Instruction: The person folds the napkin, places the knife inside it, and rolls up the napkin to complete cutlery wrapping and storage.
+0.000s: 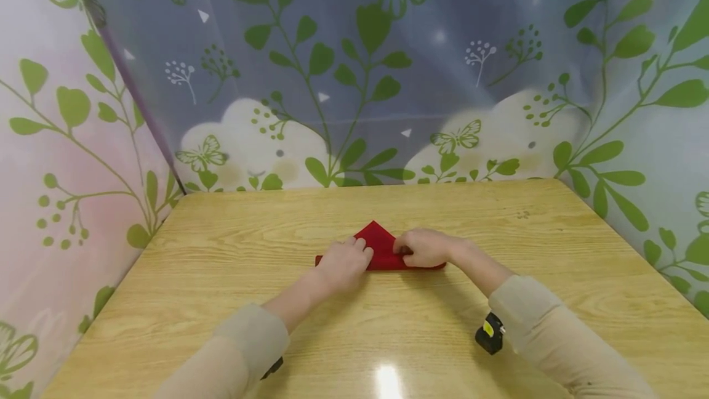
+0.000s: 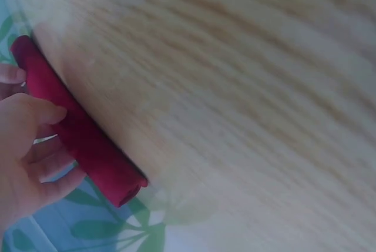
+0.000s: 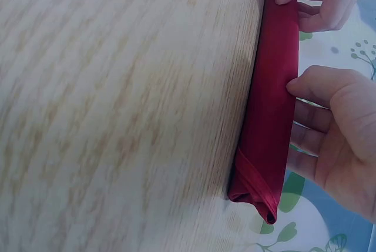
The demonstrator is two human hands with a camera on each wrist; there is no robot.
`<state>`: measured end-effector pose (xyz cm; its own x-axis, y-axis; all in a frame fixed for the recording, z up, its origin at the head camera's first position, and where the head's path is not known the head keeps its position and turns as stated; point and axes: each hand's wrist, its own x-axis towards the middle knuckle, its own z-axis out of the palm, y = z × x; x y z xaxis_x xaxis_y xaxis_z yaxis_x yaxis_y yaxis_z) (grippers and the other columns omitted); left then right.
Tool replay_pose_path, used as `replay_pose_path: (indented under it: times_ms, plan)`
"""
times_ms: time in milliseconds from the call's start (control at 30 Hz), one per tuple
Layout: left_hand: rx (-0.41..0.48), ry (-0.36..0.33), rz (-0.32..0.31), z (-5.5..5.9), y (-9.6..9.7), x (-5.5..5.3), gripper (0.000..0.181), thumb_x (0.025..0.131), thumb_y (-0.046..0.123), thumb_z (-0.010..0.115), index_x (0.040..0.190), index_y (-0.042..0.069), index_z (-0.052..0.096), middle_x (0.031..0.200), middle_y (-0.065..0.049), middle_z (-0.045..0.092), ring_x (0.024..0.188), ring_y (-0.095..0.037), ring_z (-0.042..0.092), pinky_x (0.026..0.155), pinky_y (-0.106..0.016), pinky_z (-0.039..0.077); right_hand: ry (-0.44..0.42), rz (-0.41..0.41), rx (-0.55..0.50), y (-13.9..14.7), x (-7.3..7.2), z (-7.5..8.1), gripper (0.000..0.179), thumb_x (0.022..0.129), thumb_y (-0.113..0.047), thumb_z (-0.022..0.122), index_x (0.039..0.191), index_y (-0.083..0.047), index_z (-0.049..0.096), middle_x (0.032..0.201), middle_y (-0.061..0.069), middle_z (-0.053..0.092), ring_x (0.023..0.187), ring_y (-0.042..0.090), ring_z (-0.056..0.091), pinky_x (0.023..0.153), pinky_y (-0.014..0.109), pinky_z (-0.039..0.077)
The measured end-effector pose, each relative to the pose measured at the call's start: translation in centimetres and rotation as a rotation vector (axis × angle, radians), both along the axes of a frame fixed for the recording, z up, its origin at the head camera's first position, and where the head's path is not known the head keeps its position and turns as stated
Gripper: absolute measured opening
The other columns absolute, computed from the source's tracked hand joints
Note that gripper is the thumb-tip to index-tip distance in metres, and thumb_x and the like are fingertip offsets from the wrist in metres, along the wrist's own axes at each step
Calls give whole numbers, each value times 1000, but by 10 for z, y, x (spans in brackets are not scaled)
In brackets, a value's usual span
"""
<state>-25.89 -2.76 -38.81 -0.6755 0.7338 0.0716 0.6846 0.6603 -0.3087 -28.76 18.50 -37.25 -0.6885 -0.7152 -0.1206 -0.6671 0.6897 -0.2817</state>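
A red cloth (image 1: pixel 382 248) lies on the table, its near part rolled into a flat band and a pointed corner sticking out on the far side. My left hand (image 1: pixel 343 263) grips the left half of the roll, thumb on the near face and fingers over the far side. On the right half, my right hand (image 1: pixel 426 248) pinches the roll between thumb and curled fingers. From the left wrist, the rolled cloth (image 2: pixel 88 146) shows one rounded end past the fingers. The right wrist view has the other end of the cloth (image 3: pixel 267 99), with a loose diagonal fold.
The wooden table (image 1: pixel 221 325) reaches back to a fabric backdrop (image 1: pixel 310 97) printed with leaves and butterflies, which also hangs at both sides. A small black device (image 1: pixel 490 334) sits under the right wrist, and another (image 1: pixel 272 368) partly shows under the left sleeve.
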Motion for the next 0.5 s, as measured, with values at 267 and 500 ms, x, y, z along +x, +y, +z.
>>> replay_pose_path:
  times_ms: [267,500]
  plan:
    - [100,-104,16,1,-1,-9,11,79,14,65,87,7,61,82,-6,57,81,-21,57,74,-31,47,49,-18,-53,2,3,-4,17,83,-2,56,100,-3,61,89,1,60,78,14,55,75,32,46]
    - [151,-136,24,2,-1,-14,5,78,9,64,82,8,61,79,-5,56,78,-20,57,71,-30,47,260,-34,-2,1,9,-6,17,79,-13,67,94,-9,59,91,1,56,79,16,54,72,33,47]
